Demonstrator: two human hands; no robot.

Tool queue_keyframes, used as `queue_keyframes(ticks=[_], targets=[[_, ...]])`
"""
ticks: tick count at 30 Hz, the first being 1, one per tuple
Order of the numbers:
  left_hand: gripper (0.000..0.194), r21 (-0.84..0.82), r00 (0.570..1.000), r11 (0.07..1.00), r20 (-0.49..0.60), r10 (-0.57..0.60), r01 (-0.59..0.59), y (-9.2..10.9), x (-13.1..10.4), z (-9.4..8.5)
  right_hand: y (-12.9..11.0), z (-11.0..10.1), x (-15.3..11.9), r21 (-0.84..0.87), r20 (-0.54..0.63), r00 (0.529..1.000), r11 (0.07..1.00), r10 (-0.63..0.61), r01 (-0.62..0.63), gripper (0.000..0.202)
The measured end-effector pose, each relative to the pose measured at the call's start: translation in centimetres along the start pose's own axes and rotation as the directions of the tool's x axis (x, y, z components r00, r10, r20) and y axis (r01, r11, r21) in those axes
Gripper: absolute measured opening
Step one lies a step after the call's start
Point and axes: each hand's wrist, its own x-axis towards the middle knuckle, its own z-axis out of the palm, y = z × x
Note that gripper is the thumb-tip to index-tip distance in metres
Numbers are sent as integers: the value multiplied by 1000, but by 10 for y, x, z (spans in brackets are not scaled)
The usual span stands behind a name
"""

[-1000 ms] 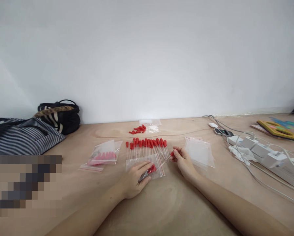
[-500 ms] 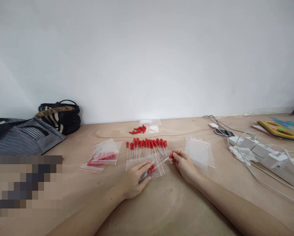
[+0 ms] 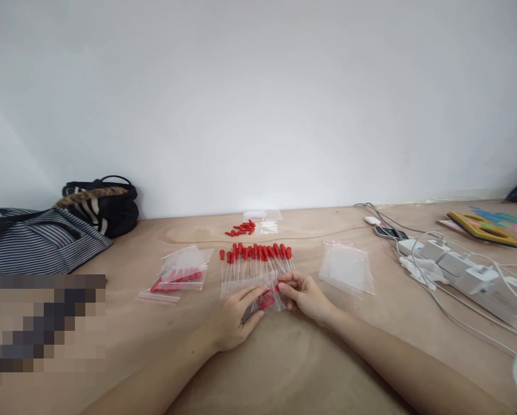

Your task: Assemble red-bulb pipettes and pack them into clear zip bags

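Observation:
My left hand (image 3: pixel 236 317) is closed on a clear zip bag (image 3: pixel 267 282) that holds several red-bulbed droppers. The bag's mouth points right. At that mouth, my right hand (image 3: pixel 305 298) pinches one dropper (image 3: pixel 279 285) by its red bulb, its tube running into the bag and hidden there. Just beyond the hands lies a row of droppers (image 3: pixel 258 253), red bulbs pointing away and clear tubes toward me. The near ends of those tubes are covered by the bag.
Filled bags (image 3: pixel 176 282) of droppers lie left, and a stack of flat bags (image 3: pixel 347 268) lies right. Loose red bulbs (image 3: pixel 242 228) and clear tubes (image 3: pixel 267 226) sit near the wall. A power strip (image 3: pixel 470 282) with cables occupies the right; striped bag (image 3: pixel 46 239) at left.
My right hand has moved left with the dropper, from beside the bag to its mouth, and the tube has gone inside. My left hand stays on the bag.

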Motion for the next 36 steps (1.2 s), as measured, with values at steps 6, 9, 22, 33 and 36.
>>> queue_keyframes(ticks=[6,9,22,33,36], targets=[[42,22,999,1000,-28,23,-22,-4,-1,3,-2,1,4,-289,193,981,956,2,55,26],[43,25,999,999,-29,37,-36,-4,-1,4,-2,2,13,-289,114,991,957,72,-37,24],[34,85,990,990,-82,116,-109,-3,-2,-1,-16,-23,38,-587,-56,995,809,-81,33,11],[33,4,994,997,-71,79,-79,-7,-16,-8,-11,-45,100,-597,-405,909,782,-99,-180,37],[34,-35,998,998,-28,52,-53,-6,-16,-9,-5,-38,108,-560,-418,905,806,-75,-192,29]])
